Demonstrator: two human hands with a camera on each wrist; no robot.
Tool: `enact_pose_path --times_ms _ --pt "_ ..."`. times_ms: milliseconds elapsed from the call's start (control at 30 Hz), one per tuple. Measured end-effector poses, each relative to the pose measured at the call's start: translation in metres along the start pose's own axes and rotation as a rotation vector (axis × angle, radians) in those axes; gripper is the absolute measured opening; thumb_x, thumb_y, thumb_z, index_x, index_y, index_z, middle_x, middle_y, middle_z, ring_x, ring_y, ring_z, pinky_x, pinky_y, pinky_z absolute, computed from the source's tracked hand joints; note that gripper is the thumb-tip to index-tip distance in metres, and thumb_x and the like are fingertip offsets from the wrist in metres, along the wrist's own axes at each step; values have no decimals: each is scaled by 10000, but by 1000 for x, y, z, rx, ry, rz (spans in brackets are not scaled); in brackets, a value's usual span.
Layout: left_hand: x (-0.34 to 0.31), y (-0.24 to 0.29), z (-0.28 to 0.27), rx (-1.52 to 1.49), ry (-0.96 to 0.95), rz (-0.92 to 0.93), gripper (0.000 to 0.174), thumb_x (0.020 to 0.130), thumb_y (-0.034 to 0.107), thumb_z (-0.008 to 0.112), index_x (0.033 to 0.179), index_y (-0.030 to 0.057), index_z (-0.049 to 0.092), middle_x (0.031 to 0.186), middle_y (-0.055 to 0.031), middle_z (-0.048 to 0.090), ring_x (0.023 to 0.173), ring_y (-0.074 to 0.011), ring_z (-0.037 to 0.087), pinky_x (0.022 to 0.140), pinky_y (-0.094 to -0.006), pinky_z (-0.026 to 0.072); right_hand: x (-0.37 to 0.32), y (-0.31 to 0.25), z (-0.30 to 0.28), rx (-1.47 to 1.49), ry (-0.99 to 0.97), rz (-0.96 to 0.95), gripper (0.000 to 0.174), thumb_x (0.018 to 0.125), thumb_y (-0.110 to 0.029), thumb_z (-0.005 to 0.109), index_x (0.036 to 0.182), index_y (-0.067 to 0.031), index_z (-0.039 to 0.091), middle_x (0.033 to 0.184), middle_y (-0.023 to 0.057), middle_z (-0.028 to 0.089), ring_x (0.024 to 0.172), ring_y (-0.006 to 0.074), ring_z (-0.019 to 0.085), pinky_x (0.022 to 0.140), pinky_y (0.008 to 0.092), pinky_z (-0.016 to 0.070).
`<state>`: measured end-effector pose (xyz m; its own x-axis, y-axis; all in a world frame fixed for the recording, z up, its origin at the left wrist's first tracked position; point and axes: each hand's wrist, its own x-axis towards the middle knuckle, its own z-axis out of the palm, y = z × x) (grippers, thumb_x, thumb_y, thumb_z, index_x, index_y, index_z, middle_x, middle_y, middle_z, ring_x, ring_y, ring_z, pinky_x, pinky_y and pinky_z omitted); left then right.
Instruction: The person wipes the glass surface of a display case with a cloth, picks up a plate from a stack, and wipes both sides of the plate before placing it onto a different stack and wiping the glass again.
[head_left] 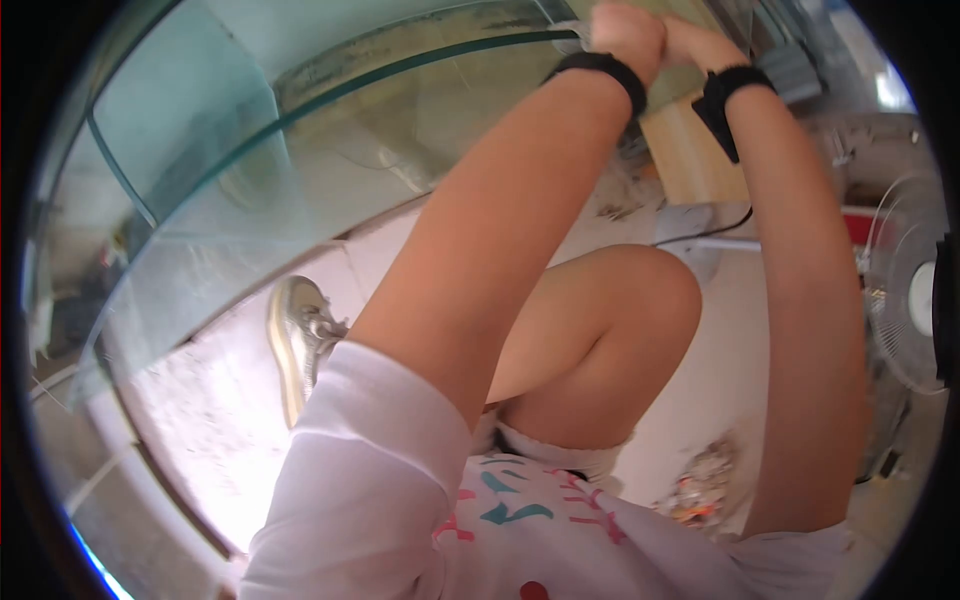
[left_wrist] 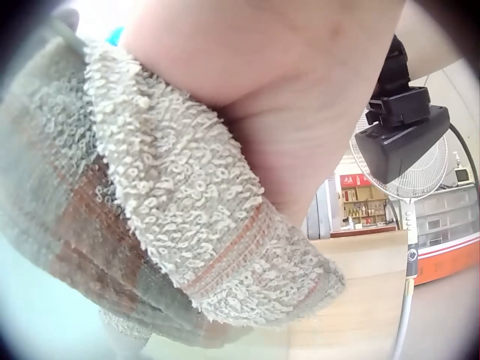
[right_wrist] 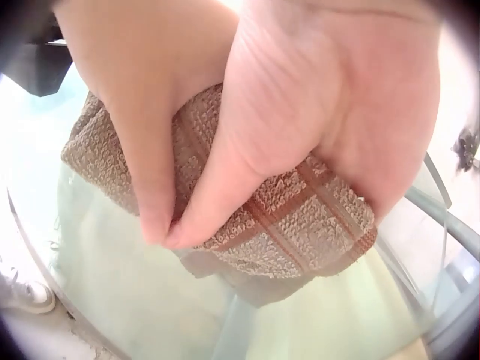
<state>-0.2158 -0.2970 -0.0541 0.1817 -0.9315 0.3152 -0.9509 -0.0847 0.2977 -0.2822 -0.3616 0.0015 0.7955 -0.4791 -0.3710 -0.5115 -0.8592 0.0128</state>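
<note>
**Cloth held under both hands on the glass table**

Cloth (right_wrist: 300, 225), a looped terry one in grey with reddish-brown stripes, sits bunched on the top of the glass table (head_left: 250, 180), at the far end of my outstretched arms. My right hand (right_wrist: 337, 97) grasps it from above: the palm bears down on the fold and the thumb lies curled across the front of the fabric. My left hand (right_wrist: 142, 97) is right beside it, touching it, its thumb pointing down over the other end of the same cloth and pinning it against the glass. In the left wrist view the cloth (left_wrist: 172, 195) wraps up around the heel of my left hand (left_wrist: 285, 90); the fingers themselves are hidden behind the fabric.

In the head view the left hand (head_left: 625, 35) and right hand (head_left: 700, 45) meet at the top of the frame, each wrist in a black band. Below the curved glass edge my bent knee (head_left: 640, 290) shows, and further left a pale shoe (head_left: 300, 340) on the floor. A standing fan (head_left: 905, 290) is off to my right, well apart from the table.
</note>
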Motion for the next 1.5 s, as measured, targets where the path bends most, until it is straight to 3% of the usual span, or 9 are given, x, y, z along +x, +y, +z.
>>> enact_pose_path --times_ms 67,233,467,633,733,1033,1233,1367,1500 --pt "1 -10 -15 -35 -5 0 405 687 311 747 1036 117 676 1057 -47 668 990 -235 636 748 -403 516 12 14 1 115 -107 57 512 628 -279 824 1060 -65 652 1039 106 670 908 199 582 858 369 457" --pt "-23 -9 -55 42 -123 75 197 761 153 663 956 137 690 971 -17 683 932 -203 652 730 -341 495 17 27 -8 -1 -131 257 547 665 -310 800 1113 -48 627 1134 123 635 1057 235 567 910 359 431" --pt "-33 -26 -59 -3 -86 -19 209 750 171 679 955 137 688 966 -21 680 937 -202 649 726 -341 490 34 18 -2 -36 -100 157 556 644 -305 815 1109 -61 631 1127 119 639 1042 234 578 896 359 439" --pt "-80 -69 -59 -45 -32 0 188 731 162 680 914 125 698 945 -47 688 923 -213 655 739 -332 495 30 -71 3 71 -98 142 556 574 -230 854 1058 -52 645 1029 92 673 897 198 593 832 352 467" --pt "-87 -68 -100 40 -83 -48 220 685 212 721 889 132 704 932 -50 689 900 -223 661 743 -331 497 49 -58 7 74 -16 -60 500 554 -219 852 982 -38 669 951 116 686 845 212 623 787 355 489" --pt "-196 -167 -172 217 -37 -110 526 598 495 774 899 79 659 867 -106 680 864 -269 655 733 -373 513 34 -256 -20 -35 182 -42 452 469 -252 842 816 -13 679 851 175 680 807 313 662 732 381 522" --pt "-261 -229 -231 286 -70 -204 614 578 542 779 939 76 606 875 -103 664 861 -276 646 740 -392 510 13 -374 -38 -128 240 -110 398 632 -281 785 967 -93 680 1010 102 669 946 278 640 781 370 522" --pt "-261 -242 -243 242 -157 -134 602 601 512 770 987 84 599 880 -125 656 857 -320 624 739 -414 496 12 -389 -43 -129 180 -53 285 738 -263 719 995 -145 687 1030 47 674 958 244 643 771 337 517" --pt "-256 -248 -243 174 -231 -131 630 601 482 780 1069 93 617 933 -142 660 878 -335 620 767 -410 490 43 -372 -40 53 18 -200 334 635 -211 755 931 -67 701 886 117 682 814 285 662 704 391 522"
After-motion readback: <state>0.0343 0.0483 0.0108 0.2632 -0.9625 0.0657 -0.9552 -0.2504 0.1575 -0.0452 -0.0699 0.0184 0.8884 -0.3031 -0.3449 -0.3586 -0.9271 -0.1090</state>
